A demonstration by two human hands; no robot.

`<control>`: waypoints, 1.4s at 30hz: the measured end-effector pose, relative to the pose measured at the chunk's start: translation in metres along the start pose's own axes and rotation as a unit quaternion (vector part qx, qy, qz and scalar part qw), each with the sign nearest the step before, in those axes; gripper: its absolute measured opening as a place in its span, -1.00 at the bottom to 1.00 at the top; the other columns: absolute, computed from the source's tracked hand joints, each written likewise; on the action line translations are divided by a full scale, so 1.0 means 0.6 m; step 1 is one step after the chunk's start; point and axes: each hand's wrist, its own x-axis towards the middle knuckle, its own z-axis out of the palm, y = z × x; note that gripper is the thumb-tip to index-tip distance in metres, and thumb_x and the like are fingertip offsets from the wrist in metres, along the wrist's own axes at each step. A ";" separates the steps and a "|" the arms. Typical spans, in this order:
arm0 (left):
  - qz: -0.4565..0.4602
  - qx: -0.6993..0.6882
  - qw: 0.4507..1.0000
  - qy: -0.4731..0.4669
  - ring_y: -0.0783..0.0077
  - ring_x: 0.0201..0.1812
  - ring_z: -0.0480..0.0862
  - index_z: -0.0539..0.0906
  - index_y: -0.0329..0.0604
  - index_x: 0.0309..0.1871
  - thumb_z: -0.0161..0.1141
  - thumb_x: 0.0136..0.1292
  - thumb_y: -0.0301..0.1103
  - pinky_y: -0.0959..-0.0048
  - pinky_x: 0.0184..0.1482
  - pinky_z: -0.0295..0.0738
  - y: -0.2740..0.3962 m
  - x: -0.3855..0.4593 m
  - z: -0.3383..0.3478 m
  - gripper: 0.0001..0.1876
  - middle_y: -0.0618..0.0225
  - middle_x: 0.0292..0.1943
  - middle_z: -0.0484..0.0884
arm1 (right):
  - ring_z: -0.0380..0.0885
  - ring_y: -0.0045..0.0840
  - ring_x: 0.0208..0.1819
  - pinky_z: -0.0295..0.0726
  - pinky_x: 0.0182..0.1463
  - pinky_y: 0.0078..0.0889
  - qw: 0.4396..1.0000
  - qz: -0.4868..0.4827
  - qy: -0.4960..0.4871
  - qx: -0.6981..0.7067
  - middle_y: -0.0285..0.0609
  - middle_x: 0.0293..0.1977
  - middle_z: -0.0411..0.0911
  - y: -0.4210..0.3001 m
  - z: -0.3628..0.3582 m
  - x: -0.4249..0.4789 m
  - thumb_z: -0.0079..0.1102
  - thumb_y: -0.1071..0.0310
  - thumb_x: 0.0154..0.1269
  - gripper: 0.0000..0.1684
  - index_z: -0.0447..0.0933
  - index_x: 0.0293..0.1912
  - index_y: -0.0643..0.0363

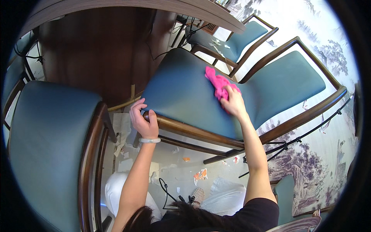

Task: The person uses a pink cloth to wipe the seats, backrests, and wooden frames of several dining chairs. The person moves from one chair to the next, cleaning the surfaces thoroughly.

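A wooden chair with a blue-green padded seat stands before me, its padded backrest toward the right. My right hand is shut on a bright pink cloth, which lies bunched against the seat near the backrest. At the seat's front corner, my left hand curls around the end of the brown wooden frame rail, thumb on one side and fingers on the other. A pale bangle circles the left wrist.
Another blue-green chair stands close on the left. Behind, a further chair bears paper scraps. A wooden tabletop edge overhangs at the top. Torn paper and a black cable lie on the floor. A thin black stand leans at right.
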 end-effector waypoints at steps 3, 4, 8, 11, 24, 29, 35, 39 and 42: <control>0.002 0.004 1.000 -0.002 0.13 0.00 0.45 0.42 -0.24 -0.18 0.01 0.05 -0.54 0.25 0.13 0.29 0.001 0.002 -0.004 -0.78 0.13 -0.01 0.54 | 0.37 0.01 0.11 0.43 0.16 -0.11 0.998 -0.040 -0.027 0.037 0.12 0.01 0.39 -0.056 -0.052 -0.103 0.17 0.31 0.00 -0.45 0.43 0.08 0.02; 0.005 0.005 1.000 -0.002 0.14 0.00 0.45 0.42 -0.24 -0.18 0.01 0.05 -0.53 0.25 0.13 0.29 0.001 0.002 -0.005 -0.78 0.13 -0.01 0.54 | 0.36 0.00 0.11 0.43 0.16 -0.10 0.998 -0.049 -0.028 0.041 0.12 0.04 0.36 -0.066 -0.059 -0.136 0.19 0.35 -0.03 -0.44 0.44 0.07 0.00; 0.010 0.009 1.000 0.020 0.08 -0.04 0.50 0.44 -0.23 -0.24 0.10 0.04 -0.43 0.21 0.04 0.36 -0.003 0.004 -0.005 -0.80 0.14 -0.05 0.57 | 0.37 -0.02 0.08 0.44 0.12 -0.09 0.995 -0.092 -0.016 0.027 0.11 0.10 0.31 -0.093 -0.075 -0.212 0.31 0.50 -0.21 -0.38 0.49 -0.01 -0.01; -0.005 -0.001 1.000 -0.002 0.16 -0.01 0.46 0.42 -0.24 -0.18 0.01 0.04 -0.53 0.25 0.13 0.29 0.007 0.003 -0.006 -0.78 0.13 -0.02 0.54 | 0.40 -0.05 0.04 0.45 0.08 -0.11 0.989 -0.143 0.038 -0.011 0.10 0.07 0.36 -0.073 -0.062 -0.199 0.31 0.52 -0.23 -0.44 0.53 -0.08 0.01; 0.008 0.016 1.000 0.011 0.13 -0.01 0.49 0.43 -0.25 -0.19 0.02 0.04 -0.51 0.25 0.09 0.34 0.002 0.002 -0.002 -0.79 0.12 -0.02 0.56 | 0.42 -0.26 -0.08 0.42 -0.09 -0.20 0.936 -0.138 0.205 -0.250 -0.17 0.02 0.42 0.024 0.101 0.144 -0.01 0.32 0.21 -0.74 0.43 -0.07 -0.03; 0.015 0.020 1.000 0.018 0.12 -0.02 0.51 0.44 -0.25 -0.20 0.07 0.06 -0.44 0.26 0.07 0.38 -0.006 -0.001 -0.001 -0.79 0.11 -0.03 0.56 | 0.40 -0.03 0.11 0.47 0.00 0.12 0.957 0.227 0.102 -0.150 0.09 0.23 0.26 -0.033 0.132 0.247 -0.01 0.29 0.29 -0.50 0.30 0.22 -0.26; 0.025 0.022 0.999 0.038 0.05 -0.05 0.53 0.46 -0.20 -0.21 0.13 -0.01 -0.41 0.18 0.01 0.39 -0.005 0.000 0.002 -0.75 0.18 -0.07 0.59 | 0.45 0.10 0.03 0.49 0.09 0.00 0.992 0.082 -0.016 -0.096 0.17 0.14 0.37 -0.061 0.108 0.255 0.03 0.28 0.24 -0.56 0.44 0.14 -0.07; 0.005 0.021 0.999 0.037 0.03 -0.04 0.53 0.46 -0.21 -0.21 0.12 -0.02 -0.43 0.18 0.01 0.38 0.005 -0.001 0.006 -0.75 0.17 -0.07 0.59 | 0.42 0.14 0.04 0.47 0.13 -0.01 0.996 -0.085 0.024 -0.030 0.18 0.14 0.36 -0.059 0.056 0.127 0.07 0.37 0.16 -0.52 0.45 0.13 0.02; 0.005 0.029 0.999 0.032 0.02 -0.04 0.53 0.46 -0.22 -0.22 0.12 -0.04 -0.45 0.17 0.02 0.38 0.008 0.001 0.003 -0.74 0.16 -0.08 0.59 | 0.36 0.10 0.10 0.42 0.19 -0.01 0.990 -0.143 0.005 0.007 0.18 0.17 0.32 -0.135 -0.015 0.001 0.12 0.44 0.08 -0.48 0.47 0.11 0.00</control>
